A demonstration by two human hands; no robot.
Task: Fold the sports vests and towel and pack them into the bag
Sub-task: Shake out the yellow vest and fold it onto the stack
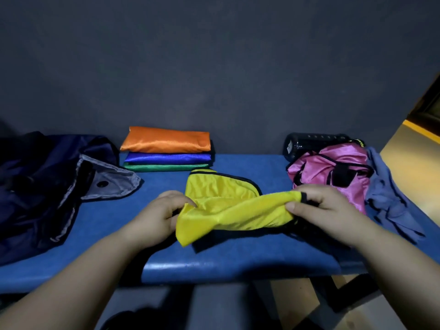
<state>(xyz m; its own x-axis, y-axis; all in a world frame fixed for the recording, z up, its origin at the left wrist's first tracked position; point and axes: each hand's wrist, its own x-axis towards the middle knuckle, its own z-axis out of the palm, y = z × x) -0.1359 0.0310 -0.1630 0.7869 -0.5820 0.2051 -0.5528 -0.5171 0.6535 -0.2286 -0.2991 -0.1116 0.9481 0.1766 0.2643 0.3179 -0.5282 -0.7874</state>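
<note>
A yellow sports vest (221, 206) with black trim lies partly folded in the middle of the blue bench (238, 263). My left hand (162, 215) pinches its left edge and my right hand (319, 206) pinches its right edge, lifting the near fold. Behind it sits a stack of folded vests: orange (166, 139) on top, blue (166, 157) under it, green (166, 167) at the bottom. A crumpled pink vest (333, 167) lies at the right, with a blue-grey towel (390, 198) beside it. The dark navy bag (47, 182) lies open at the left.
A black bottle (309, 141) lies behind the pink vest against the dark wall. The bench's front edge runs just below my hands, with floor and bench legs beneath. A lit yellowish floor area shows at the far right.
</note>
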